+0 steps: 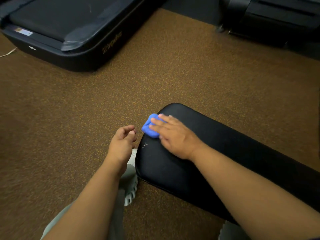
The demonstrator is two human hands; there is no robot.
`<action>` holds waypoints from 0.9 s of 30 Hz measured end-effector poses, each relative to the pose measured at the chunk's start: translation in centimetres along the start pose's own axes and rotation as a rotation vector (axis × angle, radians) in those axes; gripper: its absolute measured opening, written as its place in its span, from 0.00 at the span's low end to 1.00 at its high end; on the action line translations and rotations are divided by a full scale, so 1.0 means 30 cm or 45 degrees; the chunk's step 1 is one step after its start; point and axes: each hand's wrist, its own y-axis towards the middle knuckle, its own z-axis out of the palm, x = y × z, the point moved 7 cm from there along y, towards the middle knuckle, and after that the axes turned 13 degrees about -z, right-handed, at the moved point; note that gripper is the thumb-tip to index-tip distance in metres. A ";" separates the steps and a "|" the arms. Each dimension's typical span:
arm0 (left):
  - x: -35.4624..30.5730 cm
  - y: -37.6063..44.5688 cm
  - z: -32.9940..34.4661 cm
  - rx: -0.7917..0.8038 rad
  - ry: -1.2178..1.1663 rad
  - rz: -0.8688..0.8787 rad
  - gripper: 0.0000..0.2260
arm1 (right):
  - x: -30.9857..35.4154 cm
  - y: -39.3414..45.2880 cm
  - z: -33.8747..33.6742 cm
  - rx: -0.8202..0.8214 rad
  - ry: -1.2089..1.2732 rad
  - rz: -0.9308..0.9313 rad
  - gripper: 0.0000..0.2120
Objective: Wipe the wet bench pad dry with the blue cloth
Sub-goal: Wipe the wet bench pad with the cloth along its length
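The black bench pad [225,144] runs from the centre toward the lower right. A bunched blue cloth [149,127] lies on the pad's far left corner. My right hand [173,135] lies flat on the cloth with straight fingers, pressing it onto the pad; most of the cloth is hidden under the hand. My left hand [123,144] hovers just left of the pad's edge, above the floor, fingers loosely curled and holding nothing. A few small pale specks show on the pad near its left edge.
Speckled brown rubber floor [155,75] surrounds the bench. A black treadmill base [69,40] stands at the upper left, and another dark machine [277,19] at the upper right. My light shoe [130,184] rests on the floor beside the pad.
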 end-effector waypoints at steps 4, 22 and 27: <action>0.009 0.007 -0.030 -0.008 -0.020 -0.041 0.10 | -0.182 -0.006 -0.055 -0.016 -0.151 0.571 0.23; 0.018 0.010 -0.017 -0.002 -0.054 -0.073 0.11 | -0.144 0.007 -0.054 -0.137 -0.024 0.688 0.22; 0.003 0.006 -0.016 -0.031 -0.071 -0.039 0.08 | 0.227 0.063 0.074 0.049 0.254 0.019 0.22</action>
